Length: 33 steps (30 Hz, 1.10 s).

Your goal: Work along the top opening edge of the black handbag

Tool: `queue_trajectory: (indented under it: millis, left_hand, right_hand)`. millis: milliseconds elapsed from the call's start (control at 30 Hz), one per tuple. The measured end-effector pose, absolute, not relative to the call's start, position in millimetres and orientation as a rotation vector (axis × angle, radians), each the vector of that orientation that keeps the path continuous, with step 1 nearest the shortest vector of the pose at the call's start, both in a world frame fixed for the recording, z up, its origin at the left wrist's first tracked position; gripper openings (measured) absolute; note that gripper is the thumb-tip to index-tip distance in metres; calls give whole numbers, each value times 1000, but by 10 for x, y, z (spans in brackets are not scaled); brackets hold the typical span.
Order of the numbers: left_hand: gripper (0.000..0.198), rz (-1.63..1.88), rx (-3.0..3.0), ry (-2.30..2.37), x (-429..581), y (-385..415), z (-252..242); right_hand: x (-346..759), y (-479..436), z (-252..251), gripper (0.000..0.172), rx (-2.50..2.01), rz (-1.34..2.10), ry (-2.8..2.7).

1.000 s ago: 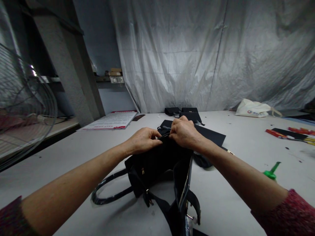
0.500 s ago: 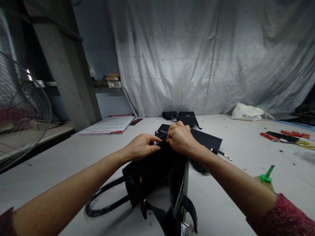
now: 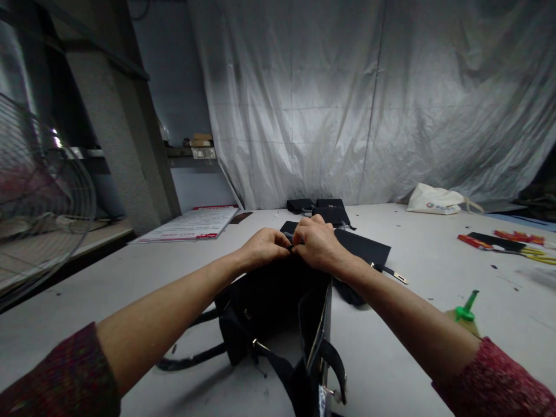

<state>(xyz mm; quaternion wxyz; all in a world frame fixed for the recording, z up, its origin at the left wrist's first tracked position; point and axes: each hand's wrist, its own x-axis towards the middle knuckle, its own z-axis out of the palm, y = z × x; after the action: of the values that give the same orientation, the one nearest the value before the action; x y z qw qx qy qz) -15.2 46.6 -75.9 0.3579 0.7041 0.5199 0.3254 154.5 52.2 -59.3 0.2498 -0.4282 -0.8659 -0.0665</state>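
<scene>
A black handbag (image 3: pixel 269 295) lies on the pale table in front of me, its mouth gaping toward me. My left hand (image 3: pixel 266 248) pinches the bag's far upper edge between thumb and fingers. Close beside it, my right hand (image 3: pixel 316 240) is closed on the same edge, its knuckles up and its fingertips hidden. A looped handle (image 3: pixel 195 358) sticks out to the left of the bag. Near me hangs a strap (image 3: pixel 334 368) with metal fittings. Behind the right hand lies a flat black panel (image 3: pixel 367 249), with a small strap (image 3: pixel 393 274) bearing a gold-coloured plate.
A bottle with a green nozzle (image 3: pixel 465 314) stands at the right. Farther right are yellow-handled scissors (image 3: pixel 538 255) and a red packet (image 3: pixel 473 242). Black pieces (image 3: pixel 330 213), a white cloth bag (image 3: pixel 436 200) and a printed board (image 3: pixel 191 223) lie toward the back. A fan (image 3: pixel 47 191) is at left.
My left hand has moved right and slightly up, against my right hand, and its open thumb and fingers have closed on the bag's edge. My right hand has barely moved.
</scene>
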Motion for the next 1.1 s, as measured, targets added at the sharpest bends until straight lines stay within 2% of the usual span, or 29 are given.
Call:
queue_trajectory:
  millis: [200, 300, 433, 833, 1100]
  left_hand:
    - [15, 954, 1716, 1465, -247, 297, -757]
    - [15, 969, 1686, 1467, -268, 256, -750]
    - [21, 973, 1661, 1450, -255, 254, -752]
    - [28, 972, 1801, 1474, -328, 358, -847]
    - [30, 978, 1792, 1482, -313, 347, -842]
  right_hand:
    - [1765, 503, -472, 11, -1150, 12, -2113]
    - [1761, 510, -442, 6, -1128, 12, -2151]
    - [1655, 463, -446, 10, -1149, 9, -2297]
    - [1500, 494, -583, 8, -1064, -354, -2412]
    - [1487, 483, -576, 12, -1014, -345, -2437]
